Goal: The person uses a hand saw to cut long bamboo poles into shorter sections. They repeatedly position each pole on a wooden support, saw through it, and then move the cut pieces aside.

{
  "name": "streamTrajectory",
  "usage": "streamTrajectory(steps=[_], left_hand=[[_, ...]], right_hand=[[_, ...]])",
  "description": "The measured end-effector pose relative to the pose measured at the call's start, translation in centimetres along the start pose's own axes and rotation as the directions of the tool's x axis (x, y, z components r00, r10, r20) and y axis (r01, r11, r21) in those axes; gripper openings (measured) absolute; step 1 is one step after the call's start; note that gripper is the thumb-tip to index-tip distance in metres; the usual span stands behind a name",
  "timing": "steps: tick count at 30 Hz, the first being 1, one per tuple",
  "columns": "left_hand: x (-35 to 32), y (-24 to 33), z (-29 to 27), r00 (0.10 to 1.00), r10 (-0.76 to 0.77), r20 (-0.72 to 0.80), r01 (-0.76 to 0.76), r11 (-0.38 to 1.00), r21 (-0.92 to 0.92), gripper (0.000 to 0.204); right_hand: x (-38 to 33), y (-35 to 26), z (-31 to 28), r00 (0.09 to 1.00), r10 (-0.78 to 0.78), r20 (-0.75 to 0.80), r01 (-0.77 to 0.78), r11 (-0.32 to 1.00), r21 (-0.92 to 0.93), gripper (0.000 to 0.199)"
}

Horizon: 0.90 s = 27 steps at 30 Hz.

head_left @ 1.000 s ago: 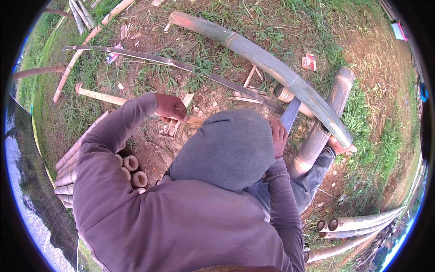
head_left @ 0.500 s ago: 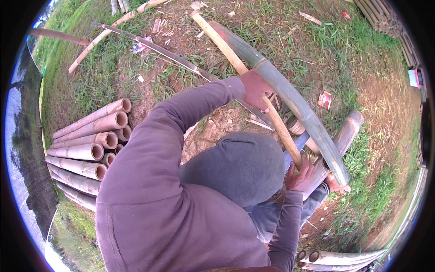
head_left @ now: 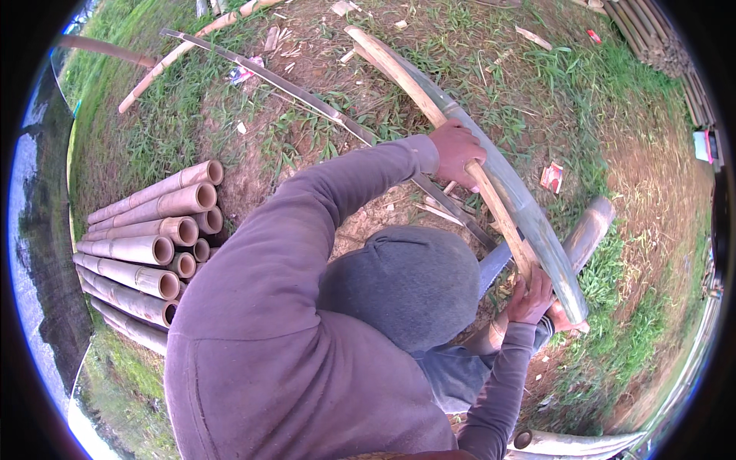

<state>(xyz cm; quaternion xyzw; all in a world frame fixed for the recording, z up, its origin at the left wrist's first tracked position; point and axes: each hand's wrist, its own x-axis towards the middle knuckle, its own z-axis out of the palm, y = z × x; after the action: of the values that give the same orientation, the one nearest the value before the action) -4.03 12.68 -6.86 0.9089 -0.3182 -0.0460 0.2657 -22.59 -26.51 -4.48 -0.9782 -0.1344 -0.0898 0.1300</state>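
Purple sleeves and a grey hood fill the near part of the view, and just past the hood lies the landmark for everything else: a long split bamboo piece (head_left: 491,184), pale on its cut face and grey-green on its skin, running from the ground in front of the knees up and away across the dirt. At its near end the right hand (head_left: 531,297) is closed around the lower part of the piece, fingers wrapped, beside a flat grey blade (head_left: 493,264) that lies just under it; whether that hand also grips the blade's handle I cannot tell. Farther up the same piece the left hand (head_left: 455,148) is closed in a fist around the pale strip, arm stretched out. The piece looks already opened along much of its visible length, so the splitting seems well on, though the far end's state is unclear. Just to the right of the piece rests a short round bamboo log (head_left: 589,230). To its left, crossing the dirt, runs a thin dark strip (head_left: 307,96). Well to the left, a stack of whole bamboo poles (head_left: 153,249) lies untouched, cut ends showing, which suggests more work remains. Beyond the far end, chips litter the grass.
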Motion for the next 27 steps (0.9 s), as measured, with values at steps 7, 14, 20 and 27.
streamTrajectory(steps=[7, 14, 20, 27], left_hand=[[0.7, -0.3, 0.4, 0.997, -0.060, -0.051, 0.060, 0.998, -0.005, 0.064], [1.9, 0.8, 0.8, 0.989, -0.076, -0.130, 0.081, 0.996, 0.032, 0.064], [3.2, 2.9, 4.0, 0.975, 0.143, -0.172, -0.130, 0.988, 0.083, 0.048], [4.2, 3.0, 5.0, 0.958, 0.259, -0.123, -0.236, 0.955, 0.178, 0.044]], right_hand=[[2.9, 0.9, -1.4, 1.000, -0.021, 0.000, 0.021, 0.999, 0.038, 0.046], [4.0, 2.5, -1.5, 1.000, -0.008, -0.027, 0.009, 0.999, 0.045, 0.046], [5.8, 3.6, -0.4, 0.990, 0.102, -0.099, -0.103, 0.995, -0.015, 0.044], [3.6, -0.4, 0.3, 0.947, 0.130, -0.292, -0.201, 0.953, -0.227, 0.048]])
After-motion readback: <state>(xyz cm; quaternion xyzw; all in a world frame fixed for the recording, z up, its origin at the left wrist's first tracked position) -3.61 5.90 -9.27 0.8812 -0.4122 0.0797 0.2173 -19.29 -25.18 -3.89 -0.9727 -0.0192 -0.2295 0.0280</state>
